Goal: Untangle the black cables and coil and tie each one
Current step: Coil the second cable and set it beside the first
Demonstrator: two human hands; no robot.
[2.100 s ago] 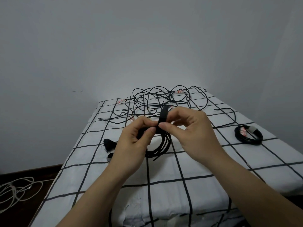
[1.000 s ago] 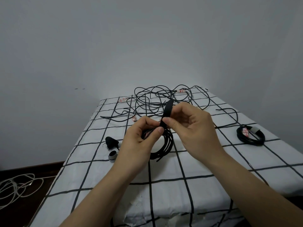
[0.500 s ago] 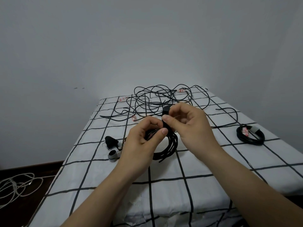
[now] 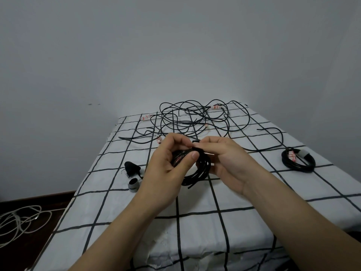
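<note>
**Both hands closed on one black coil above the checked cloth**

Head view: The left hand (image 4: pixel 166 167) grips the coiled cable (image 4: pixel 202 170), its fingers curled round the bundle and its thumb laid across the near strands. The right hand (image 4: pixel 226 161) meets it from the other side. Its thumb and fingertips are pressed together on the black strap (image 4: pixel 195 142) at the top of the coil, where only a small part of the strap shows between the fingers. The coil hangs down from the grip between the two palms, and a loose end sticks out at its lower edge.

Beyond the grip, at the far end of the checked cloth (image 4: pixel 195 229), lies the tangle of black cables (image 4: pixel 195 118), with red-and-white tags among its loops. Well to the right of the grip a tied coil (image 4: pixel 298 161) rests flat on the cloth, bound with a grey band. To the left of the grip, near the left wrist, sit a black strap roll (image 4: pixel 132 168) and, just nearer than it, a grey strap ring (image 4: pixel 133 185). Far to the lower left, on the dark floor, lie white cables (image 4: pixel 19 220).
</note>
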